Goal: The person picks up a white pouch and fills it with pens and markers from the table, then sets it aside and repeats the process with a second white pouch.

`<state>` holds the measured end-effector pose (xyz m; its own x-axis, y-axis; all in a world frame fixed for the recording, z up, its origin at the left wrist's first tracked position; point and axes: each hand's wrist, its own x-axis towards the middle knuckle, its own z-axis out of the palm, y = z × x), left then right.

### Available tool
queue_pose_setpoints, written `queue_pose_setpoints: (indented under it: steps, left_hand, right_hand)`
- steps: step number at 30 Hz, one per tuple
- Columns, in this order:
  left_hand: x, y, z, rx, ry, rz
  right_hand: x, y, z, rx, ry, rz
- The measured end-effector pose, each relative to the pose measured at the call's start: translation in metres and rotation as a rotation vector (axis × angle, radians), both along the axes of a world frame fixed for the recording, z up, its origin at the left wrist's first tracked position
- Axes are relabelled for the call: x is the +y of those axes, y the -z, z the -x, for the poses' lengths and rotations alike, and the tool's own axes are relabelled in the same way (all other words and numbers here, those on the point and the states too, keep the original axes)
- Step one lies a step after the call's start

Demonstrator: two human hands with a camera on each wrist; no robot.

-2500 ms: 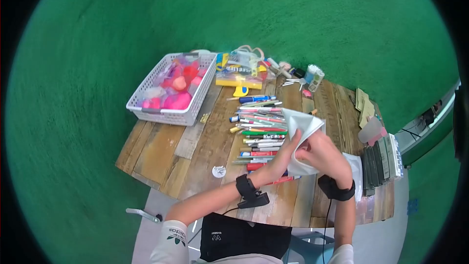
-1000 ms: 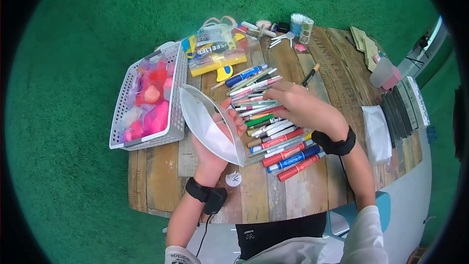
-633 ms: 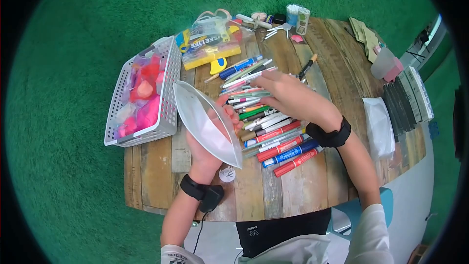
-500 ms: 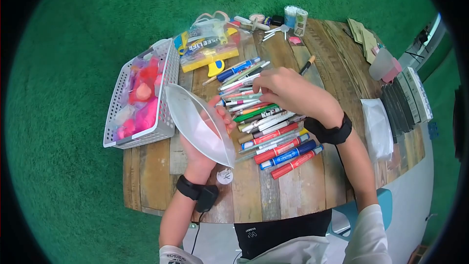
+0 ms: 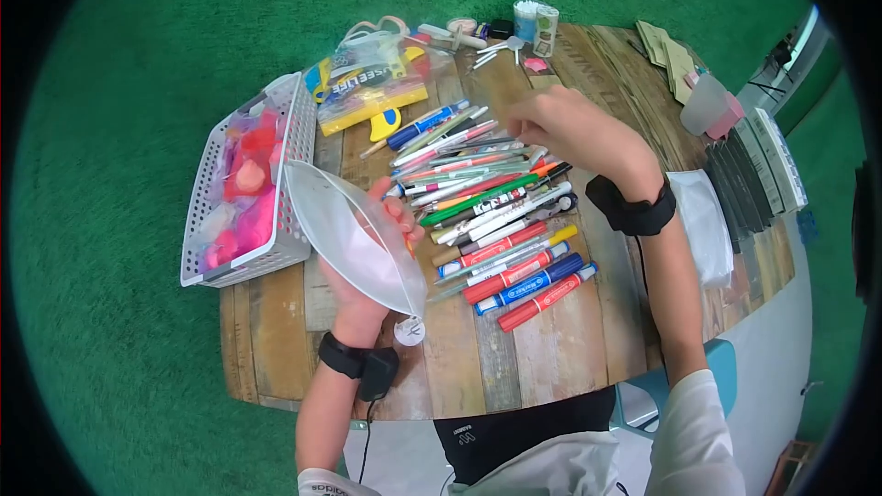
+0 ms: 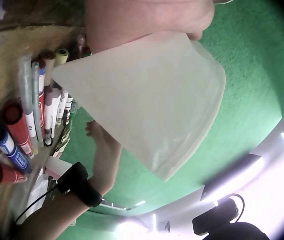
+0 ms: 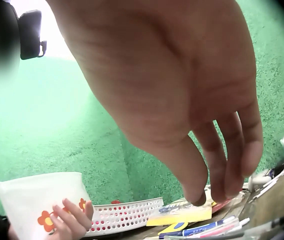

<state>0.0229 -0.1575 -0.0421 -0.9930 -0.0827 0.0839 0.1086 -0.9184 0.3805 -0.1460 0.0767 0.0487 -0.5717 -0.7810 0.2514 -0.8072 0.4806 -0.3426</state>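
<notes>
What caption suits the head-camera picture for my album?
A left hand holds a gaping white pouch beside rows of pens and markers while the right hand hovers nearby.

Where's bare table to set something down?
The table is bare between the nearest red marker and its near edge, and between the white basket and that edge. Its middle is crowded with pens and more markers.

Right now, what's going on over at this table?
A person's left hand holds a white pouch, its mouth open, with orange flowers visible on one side. Their right hand hovers by the far side of many pens and markers laid out on the wooden table; I can't see anything in its fingers. A white basket of pink and purple things stands to the left.
</notes>
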Motion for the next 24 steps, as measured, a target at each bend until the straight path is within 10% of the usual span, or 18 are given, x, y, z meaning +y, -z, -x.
queue_pose_setpoints:
  steps: [24]
  left_hand:
    - [-0.003,0.002,0.001,-0.062,-0.024,0.047]
  right_hand:
    - [-0.004,0.023,0.014,-0.294,-0.108,-0.178]
